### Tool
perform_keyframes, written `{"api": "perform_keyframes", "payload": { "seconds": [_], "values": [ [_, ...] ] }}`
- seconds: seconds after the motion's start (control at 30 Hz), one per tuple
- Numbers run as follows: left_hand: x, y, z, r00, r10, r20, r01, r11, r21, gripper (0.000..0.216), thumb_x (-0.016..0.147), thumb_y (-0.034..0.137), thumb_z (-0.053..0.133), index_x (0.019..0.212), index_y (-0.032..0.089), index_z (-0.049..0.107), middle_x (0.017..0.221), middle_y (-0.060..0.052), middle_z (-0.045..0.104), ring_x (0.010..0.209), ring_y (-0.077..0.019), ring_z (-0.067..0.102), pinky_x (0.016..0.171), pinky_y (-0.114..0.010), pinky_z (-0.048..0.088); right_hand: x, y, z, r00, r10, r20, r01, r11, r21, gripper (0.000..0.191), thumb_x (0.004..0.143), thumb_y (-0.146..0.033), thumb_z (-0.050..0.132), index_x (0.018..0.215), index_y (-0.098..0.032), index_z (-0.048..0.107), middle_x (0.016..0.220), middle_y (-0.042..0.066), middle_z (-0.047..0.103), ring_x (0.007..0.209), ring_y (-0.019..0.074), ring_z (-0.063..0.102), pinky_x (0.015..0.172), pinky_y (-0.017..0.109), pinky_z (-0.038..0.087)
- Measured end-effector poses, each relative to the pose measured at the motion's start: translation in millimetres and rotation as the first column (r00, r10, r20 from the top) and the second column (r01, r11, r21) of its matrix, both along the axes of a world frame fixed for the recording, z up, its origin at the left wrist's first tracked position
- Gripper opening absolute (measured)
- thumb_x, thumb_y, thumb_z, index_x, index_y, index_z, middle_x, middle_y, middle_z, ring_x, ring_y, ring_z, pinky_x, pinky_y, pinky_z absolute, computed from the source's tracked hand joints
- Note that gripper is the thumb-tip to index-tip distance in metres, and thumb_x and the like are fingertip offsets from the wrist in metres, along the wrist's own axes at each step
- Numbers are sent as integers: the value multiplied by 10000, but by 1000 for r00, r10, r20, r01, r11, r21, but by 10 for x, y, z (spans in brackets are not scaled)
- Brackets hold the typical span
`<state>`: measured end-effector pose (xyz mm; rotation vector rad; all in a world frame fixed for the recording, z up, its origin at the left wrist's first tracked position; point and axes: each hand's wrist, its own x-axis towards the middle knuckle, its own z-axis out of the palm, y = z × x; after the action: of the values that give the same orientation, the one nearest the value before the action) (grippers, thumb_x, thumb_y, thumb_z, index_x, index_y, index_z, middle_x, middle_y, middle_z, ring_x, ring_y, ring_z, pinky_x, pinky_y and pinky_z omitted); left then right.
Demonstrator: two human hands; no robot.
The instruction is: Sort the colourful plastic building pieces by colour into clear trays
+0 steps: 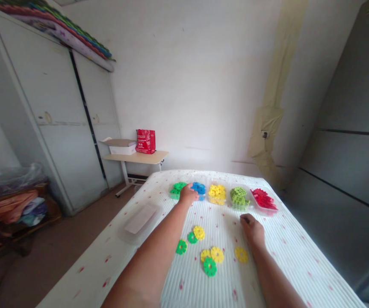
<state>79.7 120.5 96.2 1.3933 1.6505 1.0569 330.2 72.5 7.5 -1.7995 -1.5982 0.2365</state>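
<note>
My left hand [189, 194] reaches to the clear box of blue snowflake discs [199, 188], its finger and thumb apart at the near left edge. Just left of it stands a box of green discs [177, 190]. My right hand [253, 230] rests on the table with curled fingers; whatever they may hold is hidden. Near its wrist lies a yellow disc [241, 255]. Between my forearms are loose discs: a green one [181, 247], another green [192, 238] touching a yellow [199, 232], and two yellow [216, 255] with a green disc [210, 266] against them.
Boxes of yellow [217, 192], light green [239, 197] and red discs [263, 199] continue the row to the right. A translucent lid [141, 220] lies left on the patterned tablecloth [107, 273]. Behind stands a small desk [152, 158] with a red bag [146, 141] and a white box [122, 148].
</note>
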Motion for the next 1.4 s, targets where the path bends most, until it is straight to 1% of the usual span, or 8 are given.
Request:
{"api": "perform_keyframes", "payload": {
  "seconds": [0.2,0.37,0.6,0.73,0.87,1.17,1.3,1.4],
  "values": [
    [-306,-537,-570,992,89,-89,-81,992,91,113,805,139,535,854,145,637,829,-25,650,777,-130,603,732,-280,485,-2,0,0,1000,14,-5,-14,1000,-3,291,735,-311,399,828,-212,656,791,47,705,747,184,631,636,242,422],
    [-595,-1010,-859,973,161,-163,-126,970,208,225,691,9,480,711,159,646,731,-3,661,778,-129,606,762,-238,447,-219,-96,76,986,165,-3,-165,986,4,271,758,-287,406,829,-212,657,801,30,699,758,172,630,662,237,435],
    [-615,-1068,-955,965,169,-198,-105,949,298,239,684,26,460,744,154,653,768,-19,672,773,-127,610,754,-232,449,-965,-368,265,831,531,164,-539,842,6,325,825,-252,426,1074,-183,624,1032,78,643,933,182,573,828,272,426],
    [-591,-1068,-949,959,179,-218,-101,940,327,235,681,23,470,726,162,654,756,-18,668,758,-124,607,745,-231,445,-1240,-461,289,752,575,322,-559,815,-152,367,825,-268,468,1176,-217,562,1144,92,592,1044,220,502,859,326,393],
    [-595,-1077,-948,956,185,-230,-97,933,346,241,675,14,472,724,165,655,750,-16,666,758,-124,604,748,-232,446,-1282,-486,310,705,588,397,-517,809,-280,254,784,-259,513,1014,-225,614,1056,87,597,986,226,513,780,321,390],
    [-582,-1092,-933,952,189,-239,-95,930,354,249,674,3,464,707,165,650,743,-13,661,750,-123,603,737,-231,446,-1027,-400,272,827,562,-21,-543,788,-290,271,616,-148,632,879,-185,579,769,2,604,712,137,552,638,227,377],
    [-584,-1080,-954,953,187,-239,-93,930,356,243,678,8,466,711,166,649,746,-15,658,749,-125,599,738,-237,443,-933,-308,262,778,573,-256,-628,719,-298,183,590,-83,608,748,-175,621,589,-53,541,533,82,513,493,180,366],
    [-589,-1073,-973,953,186,-240,-93,931,352,241,678,7,467,711,168,643,745,-9,654,748,-120,595,741,-233,441,-858,-159,385,783,533,-321,-618,724,-306,165,574,-69,604,711,-156,635,473,-76,491,384,63,458,398,174,350]
  ]
}}
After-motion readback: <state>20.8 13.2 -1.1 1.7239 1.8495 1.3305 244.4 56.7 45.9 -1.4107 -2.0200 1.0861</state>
